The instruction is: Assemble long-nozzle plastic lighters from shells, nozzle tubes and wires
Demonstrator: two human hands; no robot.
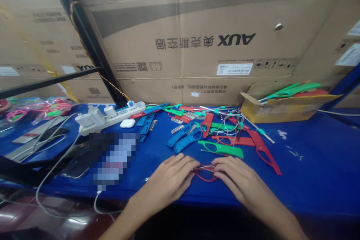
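Near the table's front edge, my left hand [174, 174] and my right hand [239, 176] pinch the two ends of a red lighter casing [206, 178]. The casing has a loop-shaped opening, and thin pale wires run along its top between my fingertips. Fingers cover both of its ends. Just beyond my hands lies a green lighter casing half [225, 149], with a thin metal rod along its near side. Blue casing halves [184, 138], a red casing half [264, 152] and several clear fuel tanks [177, 129] are spread behind it, among tangled white wires [230, 129].
A cardboard box [289, 109] holding green and red lighters stands at the back right. On the left are a white power strip [120, 114] with plugs, a white earbud case [127, 123], a blurred-out phone [115, 161] and cables. Large cartons [197, 15] wall off the back.
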